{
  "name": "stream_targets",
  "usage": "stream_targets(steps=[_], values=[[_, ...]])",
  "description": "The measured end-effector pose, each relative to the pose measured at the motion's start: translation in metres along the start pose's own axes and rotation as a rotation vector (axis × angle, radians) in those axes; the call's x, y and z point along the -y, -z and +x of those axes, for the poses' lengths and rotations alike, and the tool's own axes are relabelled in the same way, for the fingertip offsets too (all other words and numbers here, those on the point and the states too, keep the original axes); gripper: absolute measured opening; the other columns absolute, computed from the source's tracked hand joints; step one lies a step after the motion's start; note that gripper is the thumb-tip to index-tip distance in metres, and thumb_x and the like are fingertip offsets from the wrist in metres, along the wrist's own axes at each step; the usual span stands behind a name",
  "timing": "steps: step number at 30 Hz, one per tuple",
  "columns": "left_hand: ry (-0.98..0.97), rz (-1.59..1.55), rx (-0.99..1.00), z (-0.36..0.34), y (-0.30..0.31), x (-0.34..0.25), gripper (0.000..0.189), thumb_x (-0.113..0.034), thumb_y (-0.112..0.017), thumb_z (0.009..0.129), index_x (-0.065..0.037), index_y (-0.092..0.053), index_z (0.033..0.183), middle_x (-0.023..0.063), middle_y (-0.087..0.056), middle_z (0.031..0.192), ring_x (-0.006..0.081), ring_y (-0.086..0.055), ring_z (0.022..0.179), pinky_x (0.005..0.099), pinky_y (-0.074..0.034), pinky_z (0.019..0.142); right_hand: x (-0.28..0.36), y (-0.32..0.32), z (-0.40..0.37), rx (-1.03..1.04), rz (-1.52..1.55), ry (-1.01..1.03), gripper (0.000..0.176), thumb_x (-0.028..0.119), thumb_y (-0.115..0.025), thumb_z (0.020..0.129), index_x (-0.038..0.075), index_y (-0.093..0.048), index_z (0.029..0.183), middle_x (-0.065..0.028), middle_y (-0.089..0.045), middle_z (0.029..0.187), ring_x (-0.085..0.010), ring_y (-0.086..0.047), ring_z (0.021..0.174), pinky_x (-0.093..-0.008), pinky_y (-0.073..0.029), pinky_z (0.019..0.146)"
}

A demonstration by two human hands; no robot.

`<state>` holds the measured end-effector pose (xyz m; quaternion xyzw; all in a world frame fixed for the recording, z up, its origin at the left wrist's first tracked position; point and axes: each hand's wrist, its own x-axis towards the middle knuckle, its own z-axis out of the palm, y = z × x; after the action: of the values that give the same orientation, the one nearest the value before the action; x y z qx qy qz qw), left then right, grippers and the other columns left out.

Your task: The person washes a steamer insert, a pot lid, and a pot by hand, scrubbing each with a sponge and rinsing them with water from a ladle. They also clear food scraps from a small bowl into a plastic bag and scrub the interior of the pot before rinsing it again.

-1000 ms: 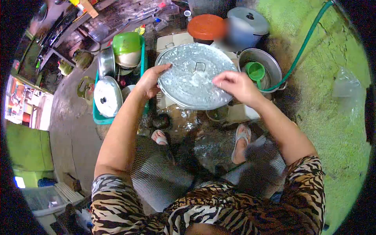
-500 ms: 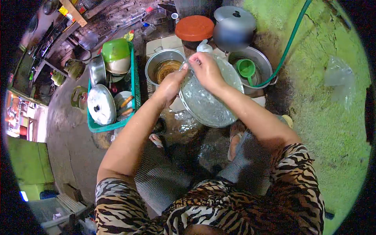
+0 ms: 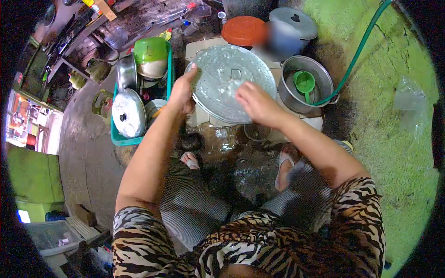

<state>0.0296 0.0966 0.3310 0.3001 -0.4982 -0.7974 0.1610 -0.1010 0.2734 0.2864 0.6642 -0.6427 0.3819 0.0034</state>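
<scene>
A round perforated metal steamer plate with a small wire loop in its middle is held up in front of me, wet and streaked with suds. My left hand is closed around its left rim, thumb on the upper face. Curled fingers of my right hand press against the plate just below the wire loop, white foam beside them; I cannot tell what they hold. The plate hides the pot behind it. To the right, a large metal pot contains a green dipper.
On the left, a teal crate holds a lid, a steel pot and a green basin. Behind are a red-orange lid and a grey pot lid. A green hose runs into the large pot.
The plate has turned to face me more and now covers the pot behind it. My left hand moved down its left rim; my right hand shifted from the top edge to near the middle.
</scene>
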Motion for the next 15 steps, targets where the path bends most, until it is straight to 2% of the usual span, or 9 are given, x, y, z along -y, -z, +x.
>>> stream_targets(steps=[1,4,8,11,15], values=[[-0.009,-0.019,-0.009,-0.001,0.005,-0.002,0.049,-0.043,-0.048,0.089,-0.002,-0.051,0.116,0.0115,-0.056,0.115,0.0248,-0.054,0.102,0.0386,-0.042,0.091,-0.008,0.004,-0.001,0.002,0.005,-0.003,0.006,0.006,-0.052,0.080,0.002,-0.051,0.085,-0.0137,-0.049,0.083,-0.0307,-0.050,0.081,-0.0372,-0.041,0.073],[-0.011,0.034,0.032,-0.005,0.010,-0.008,0.050,-0.042,-0.048,0.089,-0.002,-0.049,0.119,0.0123,-0.055,0.116,0.0252,-0.055,0.103,0.0383,-0.041,0.092,-0.031,0.018,0.000,-0.125,0.170,-0.226,0.010,0.009,-0.053,0.084,0.000,-0.056,0.084,-0.0123,-0.055,0.084,-0.0255,-0.053,0.083,-0.0330,-0.041,0.077],[0.033,-0.028,0.042,0.000,0.011,-0.002,0.047,-0.039,-0.048,0.090,-0.003,-0.049,0.119,0.0125,-0.056,0.115,0.0254,-0.056,0.101,0.0390,-0.043,0.090,-0.041,0.017,-0.007,-0.173,0.031,-0.175,0.012,0.012,-0.055,0.084,0.001,-0.057,0.085,-0.0117,-0.055,0.085,-0.0241,-0.054,0.081,-0.0322,-0.043,0.074],[0.007,-0.083,0.031,0.009,0.012,0.002,0.045,-0.038,-0.047,0.090,-0.003,-0.049,0.118,0.0126,-0.056,0.113,0.0255,-0.056,0.100,0.0396,-0.044,0.090,-0.005,0.006,-0.007,-0.143,0.139,-0.266,0.014,0.015,-0.058,0.082,0.002,-0.055,0.086,-0.0118,-0.053,0.084,-0.0239,-0.053,0.079,-0.0322,-0.043,0.071],[-0.005,-0.071,-0.032,0.008,0.005,0.005,0.043,-0.037,-0.045,0.091,-0.002,-0.050,0.117,0.0131,-0.057,0.112,0.0259,-0.056,0.098,0.0391,-0.044,0.088,-0.023,0.001,-0.011,-0.120,0.091,-0.216,0.015,0.015,-0.059,0.081,0.003,-0.054,0.087,-0.0124,-0.052,0.084,-0.0241,-0.053,0.075,-0.0328,-0.043,0.068]])
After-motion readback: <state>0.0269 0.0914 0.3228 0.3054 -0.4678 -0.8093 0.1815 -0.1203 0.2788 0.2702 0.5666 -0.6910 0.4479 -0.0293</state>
